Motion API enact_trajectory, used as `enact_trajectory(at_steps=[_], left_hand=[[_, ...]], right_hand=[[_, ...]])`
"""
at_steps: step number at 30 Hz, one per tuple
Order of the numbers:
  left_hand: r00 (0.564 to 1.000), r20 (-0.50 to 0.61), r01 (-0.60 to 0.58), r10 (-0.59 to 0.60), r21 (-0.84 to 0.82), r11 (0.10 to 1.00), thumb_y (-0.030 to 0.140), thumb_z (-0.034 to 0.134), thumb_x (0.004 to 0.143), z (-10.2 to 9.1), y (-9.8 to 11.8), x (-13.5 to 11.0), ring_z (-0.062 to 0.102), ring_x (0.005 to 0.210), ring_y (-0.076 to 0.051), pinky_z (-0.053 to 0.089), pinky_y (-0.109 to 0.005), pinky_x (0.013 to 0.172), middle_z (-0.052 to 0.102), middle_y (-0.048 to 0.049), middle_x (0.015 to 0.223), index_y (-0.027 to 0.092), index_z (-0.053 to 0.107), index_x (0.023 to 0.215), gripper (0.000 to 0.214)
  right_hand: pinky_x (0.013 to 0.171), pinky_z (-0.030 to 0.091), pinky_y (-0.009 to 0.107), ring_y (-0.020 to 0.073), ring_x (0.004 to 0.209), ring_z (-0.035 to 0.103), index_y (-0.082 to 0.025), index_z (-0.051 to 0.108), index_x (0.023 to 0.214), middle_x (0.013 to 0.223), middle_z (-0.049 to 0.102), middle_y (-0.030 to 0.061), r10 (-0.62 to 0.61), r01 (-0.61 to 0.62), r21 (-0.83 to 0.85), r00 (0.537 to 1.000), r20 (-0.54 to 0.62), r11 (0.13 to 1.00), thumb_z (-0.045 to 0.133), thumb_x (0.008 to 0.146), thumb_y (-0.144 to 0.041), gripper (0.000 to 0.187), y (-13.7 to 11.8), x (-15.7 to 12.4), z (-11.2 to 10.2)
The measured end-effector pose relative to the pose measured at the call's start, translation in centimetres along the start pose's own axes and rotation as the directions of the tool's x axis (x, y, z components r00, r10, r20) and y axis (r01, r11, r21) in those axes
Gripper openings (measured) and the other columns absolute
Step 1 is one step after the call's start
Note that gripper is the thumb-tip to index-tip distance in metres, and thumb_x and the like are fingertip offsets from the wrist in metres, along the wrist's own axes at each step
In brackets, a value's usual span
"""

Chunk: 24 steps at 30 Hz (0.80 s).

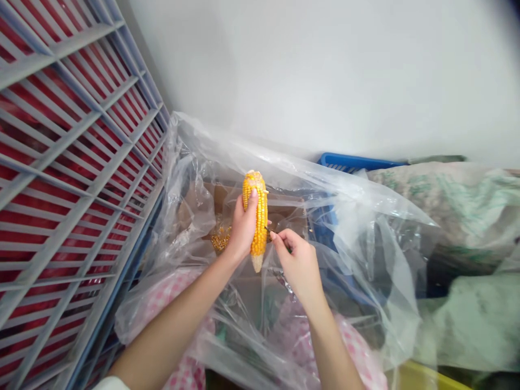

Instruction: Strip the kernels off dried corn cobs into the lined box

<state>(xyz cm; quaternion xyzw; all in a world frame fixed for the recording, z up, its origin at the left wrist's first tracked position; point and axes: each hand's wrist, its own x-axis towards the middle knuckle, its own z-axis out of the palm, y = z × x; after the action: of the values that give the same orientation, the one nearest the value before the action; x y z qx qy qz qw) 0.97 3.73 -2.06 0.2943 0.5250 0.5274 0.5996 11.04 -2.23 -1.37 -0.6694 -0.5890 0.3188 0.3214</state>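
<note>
My left hand (242,227) is wrapped round a yellow corn cob (258,216) and holds it upright above an open cardboard box (211,197). My right hand (296,262) is closed in a pinch on a thin dark pointed tool (268,231) whose tip touches the cob's right side. Loose yellow kernels (221,237) lie in the box behind my left hand. The cob's pale tip points down.
A clear plastic sheet (357,227) drapes over the box and my lap. A grey-blue metal grille with red behind it (69,162) stands at the left. A blue plastic crate (349,162) and greenish woven sacks (459,216) lie at the right, below a white wall.
</note>
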Motion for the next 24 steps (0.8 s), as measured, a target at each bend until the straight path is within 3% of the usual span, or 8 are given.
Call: enact_trajectory(at_steps=[5,9,13,17,21,24], left_hand=[[0.99,-0.091,0.102,-0.109,-0.076,0.992,0.061,0.045,0.075,0.5,-1.1,0.4,0.055,0.048,-0.01,0.044,-0.022,0.044,0.049,0.0033,0.066,0.023,0.044,0.097,0.044],[0.98,-0.11,0.149,-0.167,-0.157,0.976,0.06,0.044,0.076,0.8,-1.2,0.3,0.06,0.057,-0.014,0.047,-0.026,0.052,0.05,0.0012,0.068,0.022,0.044,0.098,0.044],[0.972,-0.104,0.181,-0.21,-0.237,0.954,0.058,0.044,0.077,0.8,-1.2,0.0,0.06,0.063,-0.016,0.048,-0.029,0.059,0.054,-0.0012,0.071,0.022,0.047,0.1,0.043],[0.94,-0.032,0.311,-0.34,-0.334,0.89,0.06,0.046,0.075,0.2,-0.9,0.0,0.059,0.061,-0.015,0.047,-0.028,0.06,0.054,-0.001,0.068,0.02,0.051,0.097,0.046],[0.928,0.046,0.365,-0.369,-0.298,0.882,0.063,0.048,0.071,-0.2,0.0,0.3,0.059,0.055,-0.015,0.045,-0.026,0.051,0.057,-0.001,0.065,0.019,0.053,0.093,0.05],[0.944,0.047,0.325,-0.326,-0.285,0.902,0.062,0.051,0.069,-0.3,0.5,0.4,0.058,0.052,-0.014,0.044,-0.024,0.048,0.058,-0.0007,0.063,0.019,0.054,0.091,0.049]], right_hand=[[0.05,0.025,0.022,0.0109,0.049,0.042,-0.02,0.048,0.063,0.053,0.05,-0.0028,0.071,-0.076,-0.053,0.993,-0.093,0.996,0.04,0.084,-0.037,0.028,0.4,0.0,1.6],[0.049,0.026,0.022,0.0108,0.046,0.042,-0.021,0.044,0.064,0.051,0.048,-0.0039,0.11,-0.11,0.01,0.984,-0.139,0.994,0.039,0.085,-0.04,0.029,0.3,0.0,2.3],[0.048,0.029,0.021,0.0101,0.047,0.042,-0.02,0.042,0.065,0.053,0.047,-0.0046,0.121,-0.085,0.192,0.975,-0.184,0.978,0.042,0.083,-0.044,0.03,0.1,0.0,2.6],[0.048,0.032,0.02,0.0097,0.05,0.043,-0.019,0.044,0.065,0.056,0.048,-0.004,0.174,-0.123,0.434,0.981,-0.081,0.893,0.046,0.081,-0.047,0.032,0.2,0.5,2.1],[0.051,0.033,0.02,0.0096,0.053,0.043,-0.018,0.052,0.071,0.059,0.049,-0.0038,0.124,-0.065,0.369,0.983,-0.138,0.927,0.048,0.081,-0.043,0.027,0.2,0.9,0.9],[0.052,0.032,0.02,0.0096,0.054,0.045,-0.019,0.057,0.079,0.061,0.053,-0.0034,-0.008,0.036,0.25,0.993,-0.114,0.968,0.046,0.083,-0.04,0.024,0.0,0.8,0.1]])
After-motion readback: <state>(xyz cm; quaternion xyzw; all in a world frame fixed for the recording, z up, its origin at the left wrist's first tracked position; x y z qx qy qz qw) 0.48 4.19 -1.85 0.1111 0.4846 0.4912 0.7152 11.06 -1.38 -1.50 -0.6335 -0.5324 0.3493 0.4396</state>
